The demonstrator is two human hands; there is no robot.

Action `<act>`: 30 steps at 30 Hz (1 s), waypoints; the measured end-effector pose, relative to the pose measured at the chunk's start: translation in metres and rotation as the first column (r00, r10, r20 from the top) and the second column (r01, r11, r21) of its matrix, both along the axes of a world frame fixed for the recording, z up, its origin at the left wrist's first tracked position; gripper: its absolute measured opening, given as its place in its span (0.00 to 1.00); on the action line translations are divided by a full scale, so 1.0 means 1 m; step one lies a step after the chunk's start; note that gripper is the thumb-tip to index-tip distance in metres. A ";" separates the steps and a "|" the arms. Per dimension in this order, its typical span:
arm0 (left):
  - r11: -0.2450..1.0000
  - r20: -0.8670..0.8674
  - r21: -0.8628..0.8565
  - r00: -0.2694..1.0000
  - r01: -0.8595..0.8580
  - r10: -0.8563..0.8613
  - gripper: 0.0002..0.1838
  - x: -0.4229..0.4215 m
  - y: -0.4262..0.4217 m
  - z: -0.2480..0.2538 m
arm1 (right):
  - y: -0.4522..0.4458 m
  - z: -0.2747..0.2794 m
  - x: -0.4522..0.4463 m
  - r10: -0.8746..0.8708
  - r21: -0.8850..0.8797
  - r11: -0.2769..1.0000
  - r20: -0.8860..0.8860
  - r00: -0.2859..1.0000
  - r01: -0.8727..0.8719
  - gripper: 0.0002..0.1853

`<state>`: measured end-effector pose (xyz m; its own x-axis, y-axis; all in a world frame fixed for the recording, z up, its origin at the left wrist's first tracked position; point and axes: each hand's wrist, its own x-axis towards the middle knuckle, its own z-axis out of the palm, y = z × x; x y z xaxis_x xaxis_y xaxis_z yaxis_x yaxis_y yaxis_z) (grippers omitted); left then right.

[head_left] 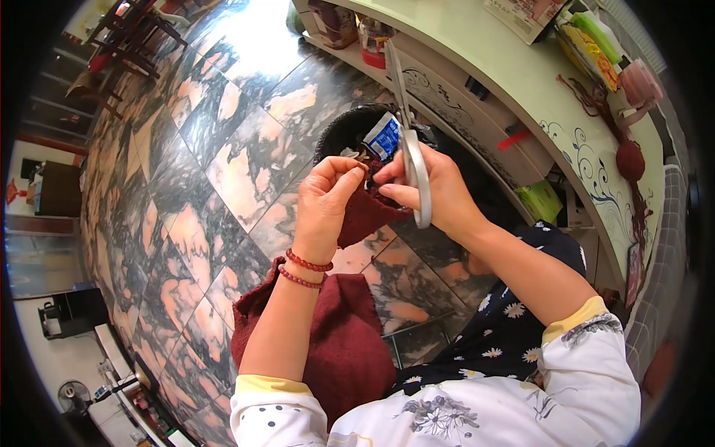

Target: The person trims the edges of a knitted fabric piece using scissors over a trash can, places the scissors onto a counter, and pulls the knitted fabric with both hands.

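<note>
A dark red knitted fabric (pixel 370 216) hangs below my hands, and a larger part of it lies over my lap (pixel 346 328). My left hand (pixel 328 190) is closed in a pinch at the fabric's upper edge; whether a thread is also between the fingertips is too small to tell. Scissors (pixel 418 175) with pale grey handles are in my right hand (pixel 436 186), blades pointing up and away from me. The thumb and fingers of that hand are close to the fabric's edge. Just beyond both hands stands a black bin (pixel 328 141) with a blue-and-white packet (pixel 384 137) in it.
A pale cabinet (pixel 484 45) curves along the right, with a jar (pixel 375 41) on its lower shelf. On its top lie dark red yarn (pixel 630 162), a pink tape-like roll (pixel 640 82) and packets (pixel 588 52). Marble tiles (pixel 186 186) cover the floor; wooden chairs (pixel 126 45) stand far left.
</note>
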<state>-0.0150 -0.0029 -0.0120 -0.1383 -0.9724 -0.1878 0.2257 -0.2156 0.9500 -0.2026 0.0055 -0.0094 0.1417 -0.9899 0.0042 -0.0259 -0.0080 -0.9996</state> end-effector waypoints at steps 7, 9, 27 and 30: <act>0.999 -0.031 -0.032 0.999 0.020 -0.021 0.02 -0.010 0.005 0.009 | -0.004 0.009 0.010 0.011 0.143 0.989 0.152 0.988 -0.033 0.11; 1.000 0.017 -0.014 1.000 0.011 -0.011 0.01 -0.012 0.006 0.018 | -0.004 0.008 0.011 0.008 0.152 0.988 0.185 0.983 -0.037 0.11; 0.973 -0.154 0.065 0.961 -0.222 0.230 0.03 -0.006 0.006 -0.004 | -0.006 0.012 0.025 0.076 0.091 0.992 0.074 0.994 -0.083 0.09; 0.952 -0.169 0.134 0.940 -0.275 0.295 0.05 0.002 -0.002 -0.010 | -0.003 0.012 0.025 0.094 0.138 0.985 0.086 0.992 -0.106 0.09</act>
